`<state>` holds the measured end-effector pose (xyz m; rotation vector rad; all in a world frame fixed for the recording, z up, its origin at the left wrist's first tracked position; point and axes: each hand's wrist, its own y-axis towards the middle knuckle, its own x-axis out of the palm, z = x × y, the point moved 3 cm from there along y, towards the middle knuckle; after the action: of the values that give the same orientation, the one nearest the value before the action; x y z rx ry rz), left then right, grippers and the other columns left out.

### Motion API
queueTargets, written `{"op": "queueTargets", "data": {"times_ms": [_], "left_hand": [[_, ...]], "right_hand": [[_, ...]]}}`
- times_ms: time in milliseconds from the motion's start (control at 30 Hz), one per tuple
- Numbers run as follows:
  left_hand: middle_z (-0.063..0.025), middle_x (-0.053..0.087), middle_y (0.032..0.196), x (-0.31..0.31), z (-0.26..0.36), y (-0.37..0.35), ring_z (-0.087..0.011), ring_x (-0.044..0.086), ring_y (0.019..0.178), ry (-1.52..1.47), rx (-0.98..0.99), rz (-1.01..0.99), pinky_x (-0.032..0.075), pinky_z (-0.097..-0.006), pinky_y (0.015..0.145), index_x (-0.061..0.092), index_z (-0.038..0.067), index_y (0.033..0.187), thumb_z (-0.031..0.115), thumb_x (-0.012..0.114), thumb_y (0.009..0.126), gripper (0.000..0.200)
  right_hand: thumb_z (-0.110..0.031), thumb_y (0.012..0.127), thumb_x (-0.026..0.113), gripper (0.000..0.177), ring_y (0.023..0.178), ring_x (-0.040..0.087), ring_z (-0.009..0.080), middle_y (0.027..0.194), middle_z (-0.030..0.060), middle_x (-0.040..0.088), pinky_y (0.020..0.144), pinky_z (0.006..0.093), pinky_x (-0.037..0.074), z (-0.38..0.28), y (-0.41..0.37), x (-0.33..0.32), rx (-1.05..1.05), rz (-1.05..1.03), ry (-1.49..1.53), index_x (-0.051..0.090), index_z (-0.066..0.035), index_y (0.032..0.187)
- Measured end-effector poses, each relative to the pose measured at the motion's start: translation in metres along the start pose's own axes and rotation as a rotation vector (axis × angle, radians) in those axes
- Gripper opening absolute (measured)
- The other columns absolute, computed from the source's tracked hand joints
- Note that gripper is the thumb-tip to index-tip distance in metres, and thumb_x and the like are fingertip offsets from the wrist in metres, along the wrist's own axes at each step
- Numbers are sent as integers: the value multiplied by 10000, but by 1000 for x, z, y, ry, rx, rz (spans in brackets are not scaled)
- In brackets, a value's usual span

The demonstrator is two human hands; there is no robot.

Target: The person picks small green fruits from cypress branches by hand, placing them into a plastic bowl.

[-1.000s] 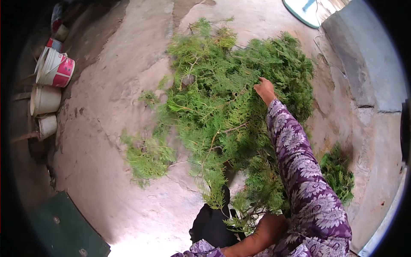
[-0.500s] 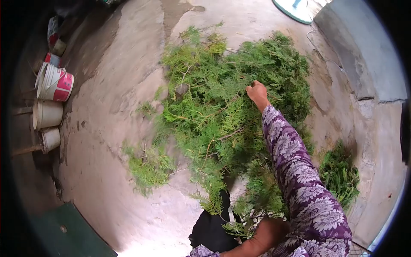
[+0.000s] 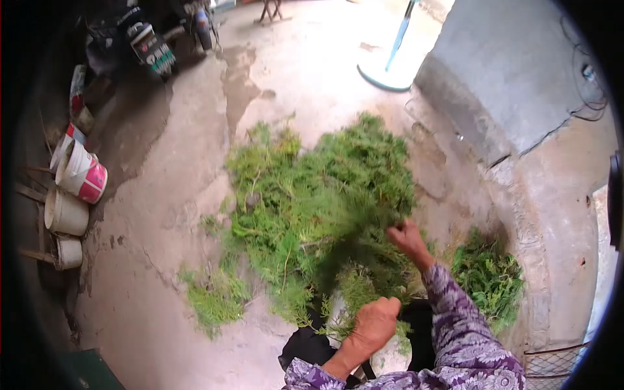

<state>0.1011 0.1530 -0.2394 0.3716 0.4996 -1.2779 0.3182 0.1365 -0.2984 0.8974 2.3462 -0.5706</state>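
A wide pile of green leafy branches point(image 3: 292, 208) covers the middle of the concrete floor. My right hand point(image 3: 408, 238) is closed at the pile's right edge, on a branch whose foliage is smeared by motion. Nearer to my body, my left hand point(image 3: 377, 324) is closed above the lower edge of the greenery; its fingers curl out of view, and what they hold is hidden. A smaller bunch of green sprigs point(image 3: 487, 279) lies apart, to the right of my right forearm.
White buckets point(image 3: 66, 211) stand along the left side. A round stand base point(image 3: 383, 79) is at the top, beside a grey wall point(image 3: 507, 71). A dark green board point(image 3: 91, 370) lies at the lower left, and wire mesh point(image 3: 552, 365) at the lower right.
The view has tilted up. My right hand has come back from the pile's upper part towards me, with blurred foliage beside it. My left hand has risen into clear view.
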Motion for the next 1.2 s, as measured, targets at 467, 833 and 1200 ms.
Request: {"op": "queueTargets", "data": {"times_ms": [467,833,1200], "left_hand": [[-119,573,668,37,34,-19,-297,579,609,148,388,114,467,-391,537,458,175,1235,27,531,693,566],[-80,548,610,34,36,-24,-243,570,542,278,585,254,454,-344,470,511,62,1139,84,546,699,442],[-106,549,579,11,22,-7,-251,589,549,311,447,459,465,-338,477,508,44,734,92,527,697,63]], "right_hand": [[-26,718,579,77,624,417,35,588,73,486,530,227,392,-28,-216,-37,-172,286,87,509,0,738],[-17,728,556,89,649,502,39,679,-5,570,566,203,419,-53,-237,-33,-189,252,195,567,-4,815],[-62,747,600,156,686,567,84,747,74,621,628,234,457,-66,-203,-16,-290,390,-5,613,21,878]]}}
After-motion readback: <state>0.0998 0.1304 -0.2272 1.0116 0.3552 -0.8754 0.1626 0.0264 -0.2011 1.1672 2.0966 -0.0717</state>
